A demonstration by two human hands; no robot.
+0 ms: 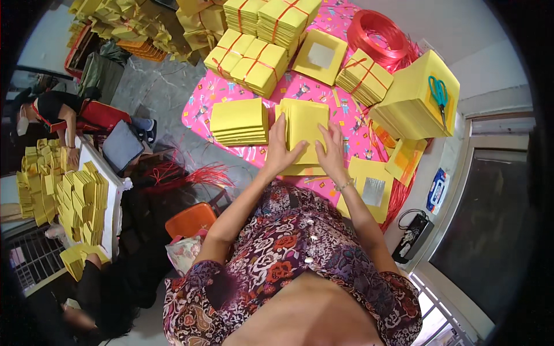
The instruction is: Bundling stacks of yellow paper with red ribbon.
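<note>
A stack of yellow folded paper (307, 124) lies on the pink patterned tablecloth right in front of me. My left hand (283, 149) rests along its left side, fingers stretched out and thumb reaching over the top. On the opposite side my right hand (332, 154) lies with its fingers apart, touching the stack's right edge. Both hands are open. To the left of my left hand sits a second, looser pile of yellow paper (238, 118). Near my right wrist are yellow sheets with a silver square (373, 191).
Bundles tied with red string (259, 66) stand at the back. A red string coil (378, 37) lies far right, near a tall yellow stack (404, 106) topped by teal scissors (438, 95). Two people work at a white table (112, 213) on the left. An orange stool (190, 219) stands nearby.
</note>
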